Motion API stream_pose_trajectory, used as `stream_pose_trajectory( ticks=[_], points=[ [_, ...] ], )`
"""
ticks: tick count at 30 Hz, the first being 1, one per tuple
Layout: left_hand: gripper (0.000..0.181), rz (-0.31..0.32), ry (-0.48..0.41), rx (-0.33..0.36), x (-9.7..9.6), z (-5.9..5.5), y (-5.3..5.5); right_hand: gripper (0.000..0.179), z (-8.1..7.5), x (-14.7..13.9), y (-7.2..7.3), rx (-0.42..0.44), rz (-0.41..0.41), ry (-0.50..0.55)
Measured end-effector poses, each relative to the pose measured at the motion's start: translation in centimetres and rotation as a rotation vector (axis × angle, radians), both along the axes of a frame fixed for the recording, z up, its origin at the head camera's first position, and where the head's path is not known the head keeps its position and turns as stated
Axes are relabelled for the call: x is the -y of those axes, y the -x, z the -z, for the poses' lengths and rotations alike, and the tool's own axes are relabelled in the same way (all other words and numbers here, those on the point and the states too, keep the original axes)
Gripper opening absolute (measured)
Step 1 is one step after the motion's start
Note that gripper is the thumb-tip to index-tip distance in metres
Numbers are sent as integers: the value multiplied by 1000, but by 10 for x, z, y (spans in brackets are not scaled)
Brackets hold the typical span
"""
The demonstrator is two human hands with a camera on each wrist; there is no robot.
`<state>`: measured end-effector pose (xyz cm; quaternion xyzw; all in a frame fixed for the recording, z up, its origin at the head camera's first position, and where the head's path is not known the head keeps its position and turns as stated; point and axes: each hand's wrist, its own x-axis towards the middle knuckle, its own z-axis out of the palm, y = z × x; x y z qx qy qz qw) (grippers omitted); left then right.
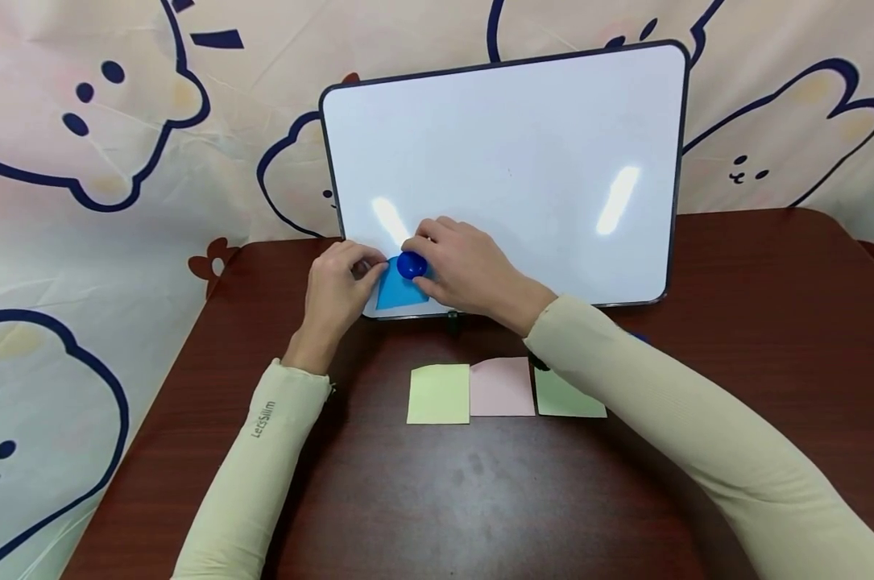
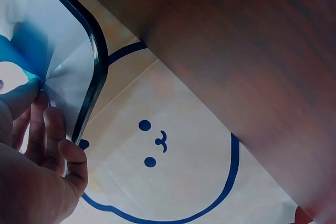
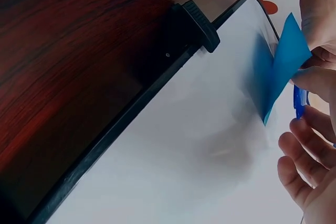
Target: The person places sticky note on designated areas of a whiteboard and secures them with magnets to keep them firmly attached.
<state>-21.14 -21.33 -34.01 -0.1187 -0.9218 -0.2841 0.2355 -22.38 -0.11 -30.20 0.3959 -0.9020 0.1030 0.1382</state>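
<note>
A blue sticky note (image 1: 399, 292) lies against the lower left corner of the whiteboard (image 1: 523, 161); in the right wrist view its lower part stands away from the board. My left hand (image 1: 335, 286) pinches the note's upper left corner between thumb and fingertip, as the left wrist view also shows. With thumb and fingers my right hand (image 1: 469, 266) grips a round blue magnet (image 1: 412, 265) over the upper part of the note. Seen from the right wrist, the blue magnet (image 3: 299, 100) sits between thumb and fingers, partly hidden.
On the brown table (image 1: 451, 499) a yellow note (image 1: 438, 395), a pink note (image 1: 503, 388) and a green note (image 1: 563, 395) lie in a row before the board. The right forearm partly covers the green note and a blue object (image 1: 638, 337). A black foot (image 3: 202, 24) supports the board's lower edge.
</note>
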Motion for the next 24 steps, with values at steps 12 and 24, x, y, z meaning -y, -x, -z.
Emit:
stream_pose_trajectory(
  ticks=[12, 24],
  points=[
    [18, -5, 8, -8, -1, 0, 1, 43, 5, 8, 6, 5, 21, -52],
    [17, -6, 6, -14, -1, 1, 0, 40, 13, 13, 7, -99, 6, -76]
  ],
)
